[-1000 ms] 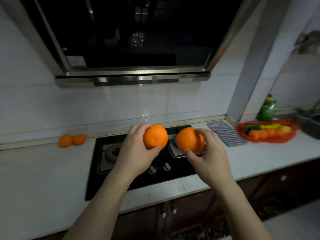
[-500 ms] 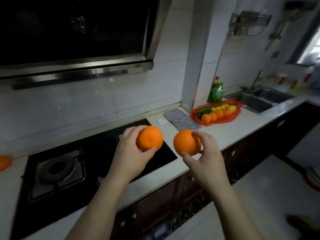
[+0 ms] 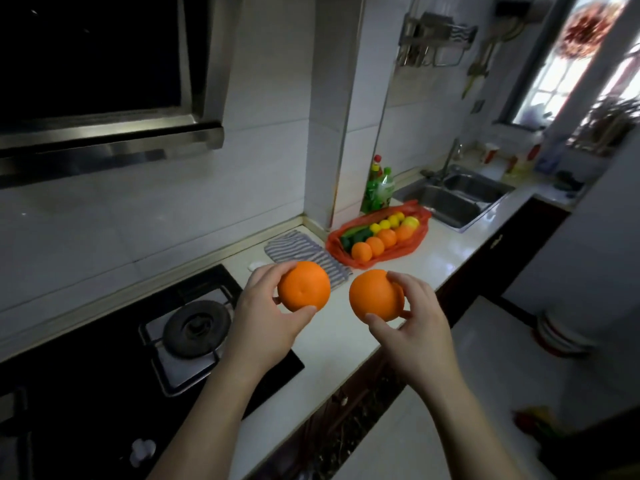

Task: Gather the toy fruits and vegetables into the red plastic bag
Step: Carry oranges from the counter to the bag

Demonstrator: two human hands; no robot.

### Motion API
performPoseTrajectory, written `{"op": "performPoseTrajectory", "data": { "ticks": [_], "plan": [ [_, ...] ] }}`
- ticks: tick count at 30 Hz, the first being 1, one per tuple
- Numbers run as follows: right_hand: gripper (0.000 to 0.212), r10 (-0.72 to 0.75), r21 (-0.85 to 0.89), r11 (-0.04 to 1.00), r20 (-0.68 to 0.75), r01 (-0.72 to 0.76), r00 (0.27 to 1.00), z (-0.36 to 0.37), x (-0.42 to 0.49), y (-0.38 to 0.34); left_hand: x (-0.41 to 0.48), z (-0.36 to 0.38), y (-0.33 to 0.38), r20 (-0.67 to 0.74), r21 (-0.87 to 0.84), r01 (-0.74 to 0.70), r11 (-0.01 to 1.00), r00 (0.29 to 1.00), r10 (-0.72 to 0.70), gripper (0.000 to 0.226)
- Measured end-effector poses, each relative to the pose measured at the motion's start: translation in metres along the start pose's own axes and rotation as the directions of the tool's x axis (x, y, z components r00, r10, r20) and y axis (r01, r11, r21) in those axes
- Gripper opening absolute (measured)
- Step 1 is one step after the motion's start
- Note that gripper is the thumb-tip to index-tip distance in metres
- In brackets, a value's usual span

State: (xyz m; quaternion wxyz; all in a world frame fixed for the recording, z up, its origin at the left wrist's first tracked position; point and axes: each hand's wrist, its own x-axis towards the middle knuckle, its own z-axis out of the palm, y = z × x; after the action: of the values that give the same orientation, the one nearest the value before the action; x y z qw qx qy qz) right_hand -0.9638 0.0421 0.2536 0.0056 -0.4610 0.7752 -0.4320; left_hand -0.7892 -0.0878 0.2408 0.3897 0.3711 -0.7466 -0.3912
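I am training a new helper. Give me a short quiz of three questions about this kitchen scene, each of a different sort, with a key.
1. True or false: the left hand grips a toy orange.
2. The red plastic bag lies between the striped cloth and: A the sink; B a fridge; C a toaster.
3. Fill in: the right hand grips a second toy ___.
Key: 1 true; 2 A; 3 orange.
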Motion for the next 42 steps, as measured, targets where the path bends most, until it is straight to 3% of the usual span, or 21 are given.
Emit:
{"op": "performPoseTrajectory", "data": {
  "ticks": [9,18,31,42],
  "plan": [
    [0.067,0.098,0.001,0.995,-0.089,-0.098,0.991,-0.016,0.058,0.056,0.079,0.070,0.006,0.122,0.019,-0.083,0.996,0.989,0.080,0.070],
    [0.067,0.123,0.061,0.991,-0.095,-0.117,0.988,-0.056,0.136,0.150,0.141,0.175,0.038,0.132,0.141,-0.103,0.985,0.988,0.084,0.069],
    [0.068,0.079,0.083,0.993,0.043,-0.082,0.996,-0.119,0.263,0.281,0.221,0.328,0.077,0.083,0.194,-0.013,0.981,0.997,-0.003,0.072],
    [0.067,0.075,0.023,0.996,0.215,-0.081,0.974,-0.073,0.384,0.351,0.314,0.391,0.022,0.010,0.174,0.160,0.972,0.986,-0.164,0.067]
  ]
}}
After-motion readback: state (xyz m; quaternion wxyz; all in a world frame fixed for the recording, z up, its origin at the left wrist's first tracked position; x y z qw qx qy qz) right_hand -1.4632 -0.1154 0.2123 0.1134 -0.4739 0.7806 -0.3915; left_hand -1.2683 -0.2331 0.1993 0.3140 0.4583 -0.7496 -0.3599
